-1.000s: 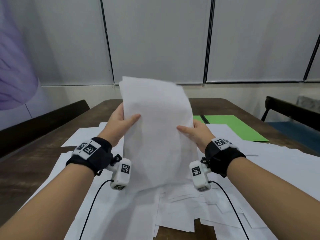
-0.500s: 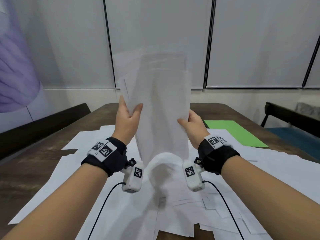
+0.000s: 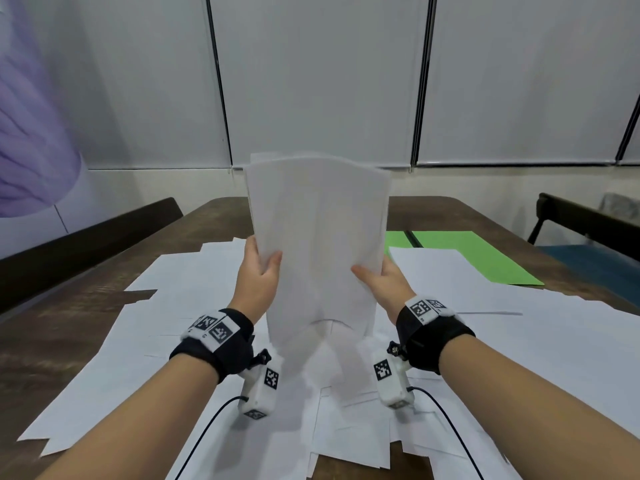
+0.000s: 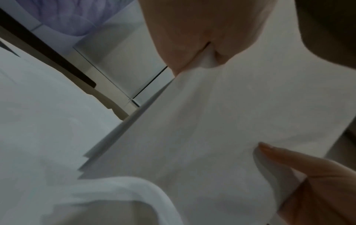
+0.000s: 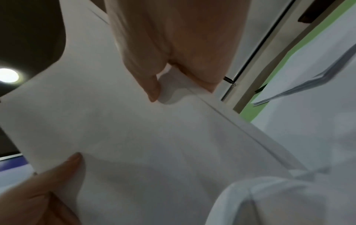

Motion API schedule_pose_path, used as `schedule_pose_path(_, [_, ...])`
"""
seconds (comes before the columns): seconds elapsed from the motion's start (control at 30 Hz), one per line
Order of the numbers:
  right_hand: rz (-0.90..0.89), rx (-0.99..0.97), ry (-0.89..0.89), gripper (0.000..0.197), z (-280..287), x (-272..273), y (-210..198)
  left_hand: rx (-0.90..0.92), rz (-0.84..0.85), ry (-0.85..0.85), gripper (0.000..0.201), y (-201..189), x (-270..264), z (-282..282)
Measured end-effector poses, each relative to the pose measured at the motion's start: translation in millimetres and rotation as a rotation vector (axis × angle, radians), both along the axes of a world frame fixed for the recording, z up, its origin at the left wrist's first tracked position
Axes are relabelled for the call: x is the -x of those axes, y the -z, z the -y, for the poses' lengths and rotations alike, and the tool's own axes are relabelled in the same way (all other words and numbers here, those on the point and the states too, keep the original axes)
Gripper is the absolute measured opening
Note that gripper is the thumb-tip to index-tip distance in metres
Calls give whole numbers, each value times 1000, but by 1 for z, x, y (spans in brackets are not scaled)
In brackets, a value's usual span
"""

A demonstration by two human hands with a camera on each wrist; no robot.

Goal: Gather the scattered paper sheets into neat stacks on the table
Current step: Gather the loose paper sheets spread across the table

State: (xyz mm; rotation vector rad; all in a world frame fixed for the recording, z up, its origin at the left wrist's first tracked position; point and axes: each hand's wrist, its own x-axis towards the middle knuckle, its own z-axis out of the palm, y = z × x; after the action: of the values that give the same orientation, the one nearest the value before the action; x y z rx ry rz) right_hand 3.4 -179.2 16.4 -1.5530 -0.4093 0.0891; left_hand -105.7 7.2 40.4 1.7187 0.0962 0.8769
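Left hand and right hand each grip a side edge of an upright sheaf of white sheets, bottom edge curled on the bench. Loose sheets remain scattered; green paper apart. Judged midway.

Setting: looked like an office or meeting room.
Surface: long, dark wood.
Seating: dark chairs stood alongside.
Windows: grey roller blinds were drawn down.
Stationery: white sheets and green paper lay spread out.
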Motion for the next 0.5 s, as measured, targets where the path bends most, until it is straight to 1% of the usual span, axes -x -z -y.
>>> schedule_pose_path(0.13, [62, -142, 110, 28, -4, 1, -19, 18, 118, -14, 27, -18, -2, 10])
schedule_pose_path(0.23, [78, -218, 118, 31, 0, -2, -20, 30, 117, -8, 17, -16, -6, 9])
schedule_pose_path(0.3, [31, -161, 113, 36, 6, -5, -9, 40, 62, 3, 13, -5, -7, 8])
schedule_pose_path(0.33, [0, -97, 106, 36, 8, -6, -1, 55, 22, 10, 14, 3, -8, 7])
schedule_pose_path(0.43, [-60, 102, 58, 24, 14, -6, 27, 27, -131, 2, 19, 29, -8, 7])
schedule_pose_path(0.5, [-106, 130, 25, 26, 15, -5, 44, -37, -258, 2, 20, 44, -10, 7])
